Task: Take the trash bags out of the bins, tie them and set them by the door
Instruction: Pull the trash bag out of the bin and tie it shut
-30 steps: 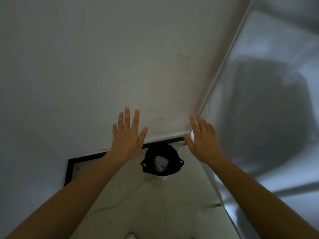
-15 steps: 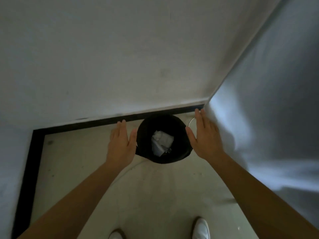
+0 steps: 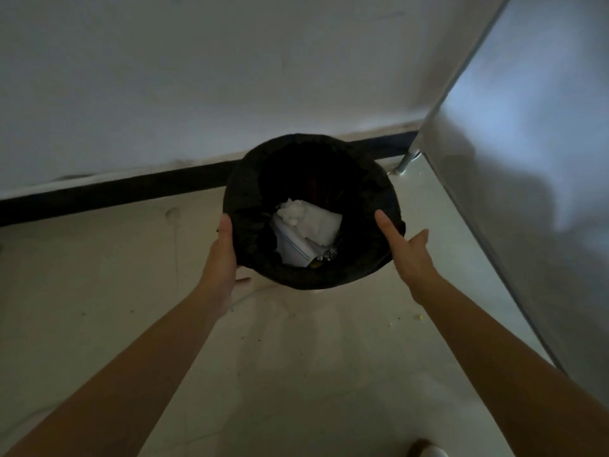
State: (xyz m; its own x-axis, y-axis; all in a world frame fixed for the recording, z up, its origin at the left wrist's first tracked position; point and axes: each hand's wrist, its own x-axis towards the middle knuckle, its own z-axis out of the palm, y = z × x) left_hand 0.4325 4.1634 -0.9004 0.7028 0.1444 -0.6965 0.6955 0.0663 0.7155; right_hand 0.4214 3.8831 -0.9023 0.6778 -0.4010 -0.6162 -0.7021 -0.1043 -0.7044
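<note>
Closer than a moment ago, both our grips have reached the bag. On the floor [image 3: 296, 374] against the skirting [image 3: 131, 189], the black trash bag [image 3: 245, 206] still lines its bin. Left grip [image 3: 224, 255] and right grip [image 3: 407, 255] flank its rim, fingers straight, pinching nothing. We judge removal is starting: next, peel the folded edge and lift. Crumpled paper [image 3: 309, 222] sits inside.
</note>
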